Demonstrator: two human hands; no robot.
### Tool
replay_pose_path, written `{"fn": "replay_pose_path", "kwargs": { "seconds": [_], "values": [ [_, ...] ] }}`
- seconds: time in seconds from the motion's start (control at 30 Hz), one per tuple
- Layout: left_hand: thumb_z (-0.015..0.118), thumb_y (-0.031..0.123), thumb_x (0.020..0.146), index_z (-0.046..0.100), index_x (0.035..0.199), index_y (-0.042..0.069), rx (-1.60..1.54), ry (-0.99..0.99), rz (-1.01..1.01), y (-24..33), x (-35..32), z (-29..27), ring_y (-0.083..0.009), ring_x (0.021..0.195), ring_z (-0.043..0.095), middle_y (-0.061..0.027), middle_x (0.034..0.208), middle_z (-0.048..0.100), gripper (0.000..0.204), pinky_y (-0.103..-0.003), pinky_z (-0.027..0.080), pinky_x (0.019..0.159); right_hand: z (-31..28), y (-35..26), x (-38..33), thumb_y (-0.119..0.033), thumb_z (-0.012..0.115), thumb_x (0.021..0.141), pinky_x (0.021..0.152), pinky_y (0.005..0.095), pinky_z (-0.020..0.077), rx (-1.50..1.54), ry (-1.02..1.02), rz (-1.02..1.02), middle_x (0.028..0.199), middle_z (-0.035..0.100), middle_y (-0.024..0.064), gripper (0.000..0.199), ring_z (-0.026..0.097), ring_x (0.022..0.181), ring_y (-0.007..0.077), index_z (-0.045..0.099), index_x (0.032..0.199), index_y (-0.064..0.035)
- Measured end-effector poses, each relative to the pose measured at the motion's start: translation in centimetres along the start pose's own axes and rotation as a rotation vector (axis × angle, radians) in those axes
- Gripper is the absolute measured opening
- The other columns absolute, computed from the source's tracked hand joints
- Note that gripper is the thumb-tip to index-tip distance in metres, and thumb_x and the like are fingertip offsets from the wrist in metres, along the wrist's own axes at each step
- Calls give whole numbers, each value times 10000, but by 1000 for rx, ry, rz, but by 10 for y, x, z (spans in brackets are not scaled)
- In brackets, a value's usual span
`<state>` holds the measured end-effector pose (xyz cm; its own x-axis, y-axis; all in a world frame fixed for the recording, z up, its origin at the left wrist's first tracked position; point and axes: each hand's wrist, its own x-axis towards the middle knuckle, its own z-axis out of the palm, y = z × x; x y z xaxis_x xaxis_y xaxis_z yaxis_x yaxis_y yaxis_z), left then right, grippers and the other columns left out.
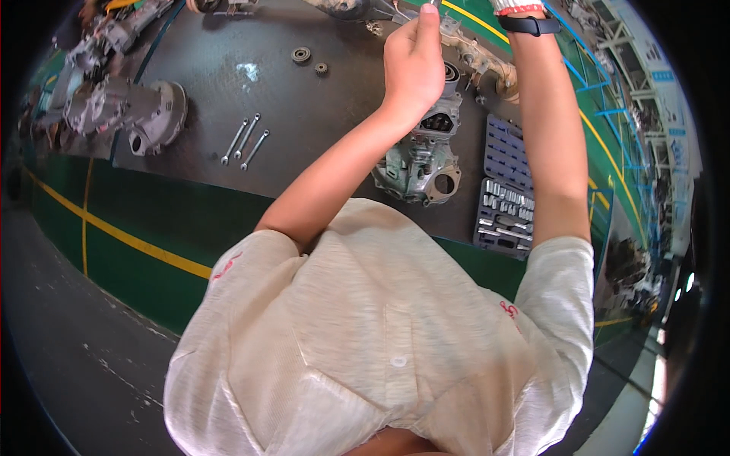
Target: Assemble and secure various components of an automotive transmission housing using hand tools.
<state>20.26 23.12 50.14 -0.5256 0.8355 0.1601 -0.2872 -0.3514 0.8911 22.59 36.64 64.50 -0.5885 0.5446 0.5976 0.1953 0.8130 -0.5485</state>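
Observation:
My left hand [413, 62] is closed in a fist around a thin metal tool whose tip shows just above my thumb, held over a grey cast-metal gearbox housing [420, 159] on the dark workbench [228, 114]. My right forearm reaches up past a black wristband [530, 25]. The right hand itself lies beyond the picture's top edge. Three slim wrenches [244, 141] lie side by side left of my left arm.
An open grey socket set case [506, 186] lies right of the housing. Another metal housing [156, 114] and more machine parts sit at the bench's left. Two small round bearings [302, 55] lie near the back. The bench front is green with a yellow stripe [129, 239].

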Motion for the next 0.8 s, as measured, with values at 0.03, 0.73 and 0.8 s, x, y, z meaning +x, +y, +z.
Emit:
{"fn": "replay_pose_path", "kwargs": {
  "seconds": [0.03,0.73,0.8],
  "values": [
    [427,397,1102,455,645,75,-5,35,58,-3,0,0,-92,563,383,17,590,420,561,-300,323,528,8,8,3,-333,510,1043,618,301,477,156,65,-40,697,673,57,437,599,625,178,704,820,-10],
    [388,369,1078,588,726,-112,239,449,112,5,8,11,-460,710,632,-310,691,599,628,-507,461,727,22,69,17,-548,539,1005,409,264,196,1692,-360,695,489,334,-57,560,300,411,87,383,581,-216],
    [390,362,1073,611,751,-110,325,656,511,-2,25,16,-521,817,637,-333,743,619,613,-534,460,750,26,60,15,-537,554,1003,422,253,213,1631,-338,698,512,351,-63,538,315,434,76,431,596,-207]
  ]
}}
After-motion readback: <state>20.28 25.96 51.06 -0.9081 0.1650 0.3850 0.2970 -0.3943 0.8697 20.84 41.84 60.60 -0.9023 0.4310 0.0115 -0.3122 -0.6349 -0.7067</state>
